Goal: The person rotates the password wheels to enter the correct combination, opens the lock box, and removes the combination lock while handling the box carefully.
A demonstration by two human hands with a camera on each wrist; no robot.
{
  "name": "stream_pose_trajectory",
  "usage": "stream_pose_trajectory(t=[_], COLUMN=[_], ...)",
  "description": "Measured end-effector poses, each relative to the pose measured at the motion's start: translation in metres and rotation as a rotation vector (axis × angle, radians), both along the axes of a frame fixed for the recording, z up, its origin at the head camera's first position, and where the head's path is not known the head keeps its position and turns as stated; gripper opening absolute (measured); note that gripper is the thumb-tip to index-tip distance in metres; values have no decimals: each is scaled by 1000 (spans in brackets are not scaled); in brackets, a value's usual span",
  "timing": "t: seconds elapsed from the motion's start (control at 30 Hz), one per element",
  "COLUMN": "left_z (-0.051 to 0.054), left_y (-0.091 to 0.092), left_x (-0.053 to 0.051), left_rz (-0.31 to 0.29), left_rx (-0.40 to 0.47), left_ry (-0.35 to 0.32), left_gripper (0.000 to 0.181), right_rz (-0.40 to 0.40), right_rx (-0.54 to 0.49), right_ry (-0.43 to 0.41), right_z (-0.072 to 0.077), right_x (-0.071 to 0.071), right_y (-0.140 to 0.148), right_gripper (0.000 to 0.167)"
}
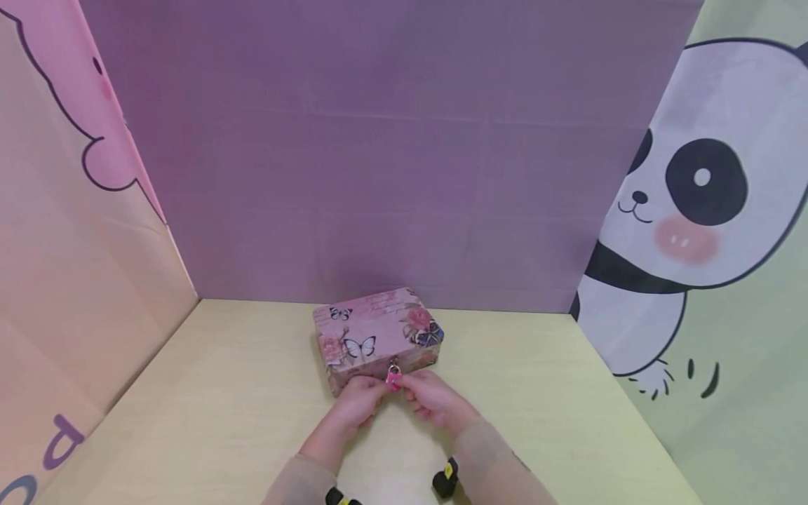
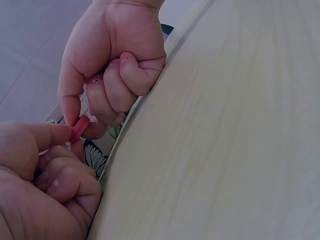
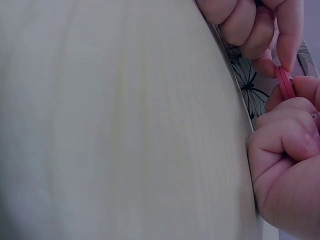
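Note:
A pink padlock with a metal shackle hangs at the front clasp of a pink box printed with butterflies and roses. My left hand pinches the padlock's left side between thumb and index finger, its other fingers curled under. From the other side, my right hand pinches the same padlock with thumb and fingertip. Both wrist views show the padlock edge-on between the two hands. Whether the shackle is locked cannot be made out. The box's lid is down.
The box stands on a pale wooden table, near its back edge. Behind rises a purple backdrop, with a panda-printed panel on the right and a pinkish panel on the left. Black-and-yellow pieces sit at the sleeves.

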State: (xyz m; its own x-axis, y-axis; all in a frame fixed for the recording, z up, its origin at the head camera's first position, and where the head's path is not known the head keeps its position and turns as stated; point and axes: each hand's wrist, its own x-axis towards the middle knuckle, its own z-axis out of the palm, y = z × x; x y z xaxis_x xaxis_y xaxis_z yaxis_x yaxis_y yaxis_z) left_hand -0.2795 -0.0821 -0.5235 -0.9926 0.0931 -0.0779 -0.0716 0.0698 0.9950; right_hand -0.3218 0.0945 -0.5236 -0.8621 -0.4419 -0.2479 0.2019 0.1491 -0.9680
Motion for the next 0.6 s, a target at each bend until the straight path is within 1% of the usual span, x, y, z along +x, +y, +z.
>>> stream_pose_trajectory(t=[0.3,0.6], left_z=[-2,-3], left_y=[0,-1], left_x=[-3,-2], left_rz=[10,-8], left_rx=[21,33], left_ry=[-20,-9], left_gripper=[26,28], right_rz=[7,3], right_rx=[2,3], right_ry=[-7,-12], right_z=[2,0], right_x=[0,-1], right_y=[0,1], right_gripper=[25,25])
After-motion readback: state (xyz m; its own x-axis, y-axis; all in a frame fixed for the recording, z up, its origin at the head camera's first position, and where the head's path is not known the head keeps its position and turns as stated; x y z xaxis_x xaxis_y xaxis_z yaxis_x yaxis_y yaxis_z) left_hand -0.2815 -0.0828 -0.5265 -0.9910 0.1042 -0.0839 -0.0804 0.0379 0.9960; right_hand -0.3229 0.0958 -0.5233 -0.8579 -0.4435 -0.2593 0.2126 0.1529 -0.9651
